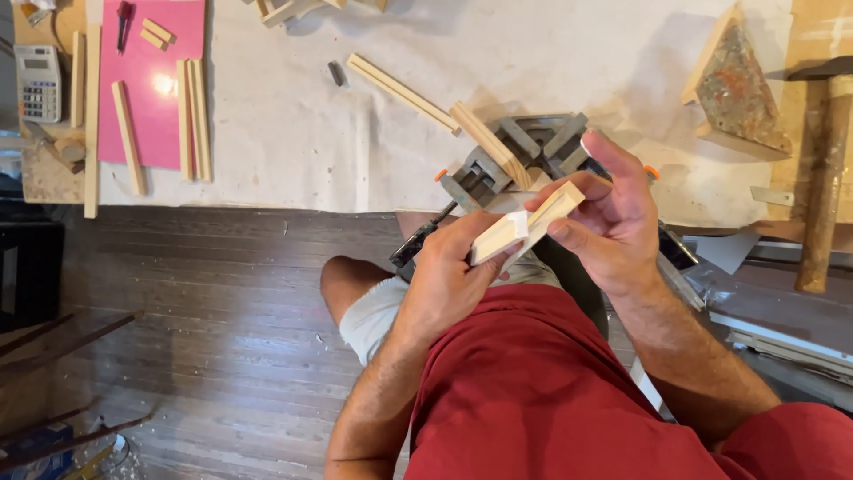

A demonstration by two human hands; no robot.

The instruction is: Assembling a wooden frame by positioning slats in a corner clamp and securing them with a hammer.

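Note:
Both of my hands hold one short pale wooden strip [526, 224] with a mitred end, above my lap. My left hand [442, 280] grips its lower end, with a small white scrap pressed against the wood. My right hand [613, 213] pinches the upper end between thumb and fingers. Just beyond them a grey metal corner clamp [533, 147] with orange knobs sits at the table edge, and another wooden strip [489, 142] lies clamped across it.
A white-covered worktable [293, 116] carries loose wooden strips [400, 91], a pink sheet [151, 80] with more strips, a calculator [35, 82], a triangular framed piece [737, 89] and a hammer [826, 169]. Dark wooden floor lies below left.

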